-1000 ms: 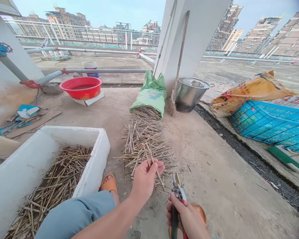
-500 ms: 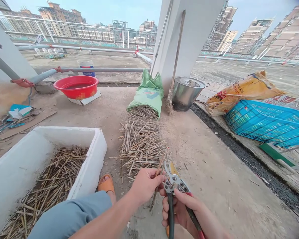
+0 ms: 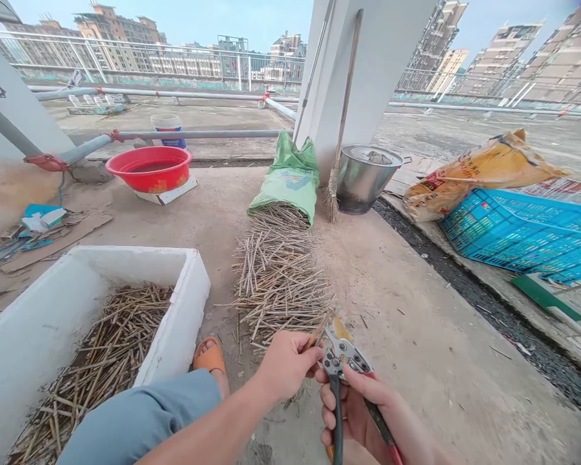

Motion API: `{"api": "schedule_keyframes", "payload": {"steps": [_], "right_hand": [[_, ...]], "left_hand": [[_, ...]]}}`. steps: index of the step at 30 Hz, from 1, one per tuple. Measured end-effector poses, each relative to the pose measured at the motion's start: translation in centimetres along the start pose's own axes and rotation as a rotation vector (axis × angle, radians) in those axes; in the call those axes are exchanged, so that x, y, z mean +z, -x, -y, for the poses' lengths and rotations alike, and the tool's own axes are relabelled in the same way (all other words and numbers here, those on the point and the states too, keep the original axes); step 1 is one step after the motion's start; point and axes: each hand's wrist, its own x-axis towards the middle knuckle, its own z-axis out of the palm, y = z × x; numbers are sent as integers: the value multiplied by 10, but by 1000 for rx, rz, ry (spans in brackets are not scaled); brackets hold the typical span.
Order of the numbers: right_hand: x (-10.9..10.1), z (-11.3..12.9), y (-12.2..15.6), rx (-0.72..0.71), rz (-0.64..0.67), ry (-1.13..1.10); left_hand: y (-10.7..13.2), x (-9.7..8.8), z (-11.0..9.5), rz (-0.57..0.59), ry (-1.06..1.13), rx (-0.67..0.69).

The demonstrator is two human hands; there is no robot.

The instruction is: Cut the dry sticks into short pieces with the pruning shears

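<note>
My left hand [image 3: 290,365] pinches a few thin dry stalks [image 3: 322,326], its fingertips right beside the blades of the pruning shears. My right hand [image 3: 356,407] is wrapped round the handles of these pruning shears [image 3: 341,361], which point away from me; one blade is yellowish, one grip dark and the other partly red. Just beyond both hands a heap of cut dry stalks [image 3: 283,284] spreads on the concrete, running into the mouth of a green sack [image 3: 285,181]. At left, a white foam box [image 3: 184,310] holds more cut stalks [image 3: 111,349].
A red basin [image 3: 150,169] stands at the back left. A broom [image 3: 339,155] leans on the pillar beside a lidded metal pot [image 3: 365,181]. On the right lie a blue crate [image 3: 518,232] and a yellow sack [image 3: 479,168], past a dark gutter. My sandaled foot is by the box.
The stalks in my left hand stick out less, and the long piece that hung below the hand is no longer visible there. The shears' blades look closer together.
</note>
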Motion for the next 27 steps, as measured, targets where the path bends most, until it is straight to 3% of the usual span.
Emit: {"api": "schedule_keyframes", "payload": {"steps": [7,12,15,18,21,24,27], "right_hand": [[1,-16,-3,33,-156,-1],[-33,-39,-20,89,-244,-86],[-57,-47,-40,-20,-390,17],[-76,-53,-71,-189,-579,275],[-82,-65,-114,-229,-661,402],[-75,-84,-166,-219,-660,451],[-64,-101,-215,-205,-647,472]], "left_hand": [[-2,-1,16,-60,-72,1],[-5,1,39,-165,-162,-160],[3,-13,19,-320,-106,-238],[20,-58,-25,-513,46,-184],[43,-136,-59,-808,103,-107],[76,-219,-58,-1153,176,-187],[114,-276,-33,-1384,173,-341]]}}
